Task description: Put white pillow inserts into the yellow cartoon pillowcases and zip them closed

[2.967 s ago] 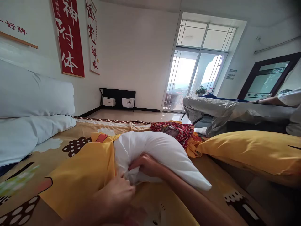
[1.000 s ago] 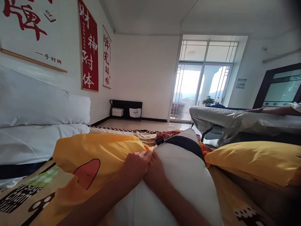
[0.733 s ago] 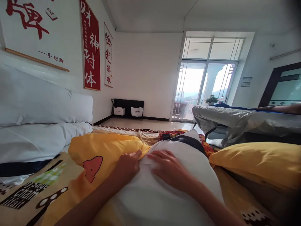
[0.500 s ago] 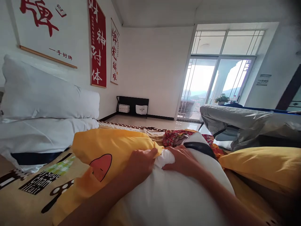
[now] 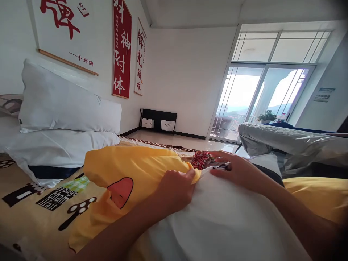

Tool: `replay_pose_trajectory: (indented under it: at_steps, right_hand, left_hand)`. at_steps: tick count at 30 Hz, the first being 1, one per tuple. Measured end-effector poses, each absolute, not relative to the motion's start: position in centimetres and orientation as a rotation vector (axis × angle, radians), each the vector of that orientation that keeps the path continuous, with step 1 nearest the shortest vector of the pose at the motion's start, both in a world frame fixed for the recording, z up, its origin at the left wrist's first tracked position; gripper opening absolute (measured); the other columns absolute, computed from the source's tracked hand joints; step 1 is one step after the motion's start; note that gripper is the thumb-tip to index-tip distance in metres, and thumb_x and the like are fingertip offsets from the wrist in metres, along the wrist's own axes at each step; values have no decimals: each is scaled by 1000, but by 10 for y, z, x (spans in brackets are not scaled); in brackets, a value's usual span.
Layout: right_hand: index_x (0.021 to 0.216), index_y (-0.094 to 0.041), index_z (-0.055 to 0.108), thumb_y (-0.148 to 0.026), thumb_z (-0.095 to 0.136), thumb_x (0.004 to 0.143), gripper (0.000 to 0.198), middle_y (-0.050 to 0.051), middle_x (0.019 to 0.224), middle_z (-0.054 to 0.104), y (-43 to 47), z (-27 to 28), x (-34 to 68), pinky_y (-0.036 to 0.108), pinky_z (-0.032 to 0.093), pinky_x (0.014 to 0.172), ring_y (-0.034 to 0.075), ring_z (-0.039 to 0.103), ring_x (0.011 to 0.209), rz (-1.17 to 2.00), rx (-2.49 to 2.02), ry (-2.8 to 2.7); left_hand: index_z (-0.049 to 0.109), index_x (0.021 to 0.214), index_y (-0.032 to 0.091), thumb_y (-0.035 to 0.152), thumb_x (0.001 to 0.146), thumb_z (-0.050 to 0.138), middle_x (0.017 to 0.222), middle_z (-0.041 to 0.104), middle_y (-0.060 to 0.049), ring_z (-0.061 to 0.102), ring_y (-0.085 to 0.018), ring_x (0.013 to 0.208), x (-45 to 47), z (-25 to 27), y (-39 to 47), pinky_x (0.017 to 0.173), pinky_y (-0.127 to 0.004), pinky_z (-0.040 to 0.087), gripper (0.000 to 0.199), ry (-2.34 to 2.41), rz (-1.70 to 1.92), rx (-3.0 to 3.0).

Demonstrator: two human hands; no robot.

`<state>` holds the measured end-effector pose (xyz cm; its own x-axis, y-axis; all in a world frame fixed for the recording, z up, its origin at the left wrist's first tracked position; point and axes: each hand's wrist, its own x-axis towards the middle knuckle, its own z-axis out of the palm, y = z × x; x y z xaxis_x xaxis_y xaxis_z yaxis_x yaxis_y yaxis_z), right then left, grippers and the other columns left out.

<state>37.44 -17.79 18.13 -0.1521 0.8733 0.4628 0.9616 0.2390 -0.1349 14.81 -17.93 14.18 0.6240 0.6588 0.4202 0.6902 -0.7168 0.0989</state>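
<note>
My left hand (image 5: 176, 190) is closed on the edge of a yellow pillowcase (image 5: 138, 157), which lies crumpled with a pink-red cartoon patch on it. Just to the right, a plump white pillow (image 5: 214, 214) fills the lower middle, pressed against the pillowcase's edge. My right hand (image 5: 236, 168) rests at the pillow's upper edge with thumb and fingers apart. A small dark strip shows between them, too small to name. How far the pillow reaches into the pillowcase is hidden behind my left hand and forearm.
Two white pillows (image 5: 70, 101) are stacked at the left on a beige patterned bedcover (image 5: 24, 221). Yellow fabric (image 5: 318, 192) lies at the right. Beyond are red checked cloth (image 5: 200, 159), a plastic-covered table (image 5: 293, 139) and a low black rack (image 5: 156, 117).
My right hand has let go of the bunched white corner and moved right and up, its fingers spreading. My left hand keeps its hold on the yellow edge. The view has turned slightly left.
</note>
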Motion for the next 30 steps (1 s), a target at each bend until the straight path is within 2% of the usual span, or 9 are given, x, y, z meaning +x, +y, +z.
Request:
replay_pose_trajectory:
  at_steps: [4, 8, 11, 14, 18, 21, 24, 27, 30]
  right_hand:
    - [135, -26, 51, -31, 56, 80, 55, 7, 112, 69, -166, 161, 323, 29, 46, 79, 23, 65, 100, -307, -1599, -2395]
    - [109, -24, 66, -25, 46, 89, 29, 8, 93, 72, -155, 143, 301, 29, 41, 71, 24, 67, 90, -392, -1842, -2337]
    - [101, -23, 65, -26, 44, 91, 24, 9, 97, 72, -152, 148, 318, 30, 38, 71, 26, 66, 93, -482, -1986, -2204]
    - [99, -23, 64, -23, 43, 90, 22, 7, 96, 72, -156, 167, 335, 29, 35, 68, 24, 65, 92, -556, -2008, -2168]
    - [93, -21, 62, -22, 43, 89, 19, 6, 89, 71, -170, 205, 334, 28, 26, 59, 22, 65, 83, -816, -1927, -2162]
    - [90, -19, 62, -22, 44, 89, 19, 6, 81, 69, -178, 236, 331, 29, 18, 54, 21, 63, 71, -1115, -1841, -2190]
    - [89, -17, 62, -21, 44, 88, 19, 7, 76, 67, -177, 250, 343, 29, 14, 53, 19, 60, 63, -1354, -1741, -2156]
    - [89, -16, 62, -22, 44, 88, 19, 7, 74, 66, -165, 228, 366, 29, 17, 52, 18, 59, 61, -1469, -1597, -2076]
    - [90, -16, 62, -19, 45, 88, 18, 7, 77, 67, -148, 172, 391, 28, 28, 54, 20, 62, 70, -1445, -1492, -2041]
  left_hand:
    - [53, 99, 16, 17, 88, 40, 76, 65, -6, 62, -23, 65, 147, 142, -201, 58, -33, 44, 18, -902, -483, -2790]
    - [57, 102, 16, 21, 93, 38, 95, 65, -8, 62, -21, 79, 121, 158, -209, 69, -32, 49, 21, -732, -359, -2839]
    - [57, 107, 21, 35, 95, 41, 111, 60, -5, 58, -19, 102, 78, 178, -195, 91, -32, 46, 24, -815, -867, -2764]
    - [55, 112, 21, 38, 91, 46, 117, 56, -7, 50, -23, 117, 32, 187, -160, 105, -41, 37, 28, -1026, -1462, -2246]
    - [45, 128, 21, 55, 76, 60, 133, 46, -13, 45, -32, 124, -16, 172, -106, 107, -52, 33, 64, -1438, -1984, -1849]
    - [37, 137, 20, 75, 77, 46, 135, 49, -18, 52, -34, 119, -40, 155, -88, 98, -50, 43, 83, -1564, -2252, -2593]
    - [40, 138, 22, 81, 68, 53, 141, 46, -16, 46, -36, 126, -48, 150, -93, 102, -46, 42, 93, -1233, -1732, -3479]
    - [40, 139, 27, 61, 65, 73, 143, 44, -11, 45, -31, 128, -40, 153, -103, 103, -40, 42, 89, -1333, -1080, -3548]
    - [39, 141, 25, 52, 66, 75, 142, 46, -10, 50, -29, 124, -20, 152, -107, 102, -38, 42, 88, -1440, -644, -3426]
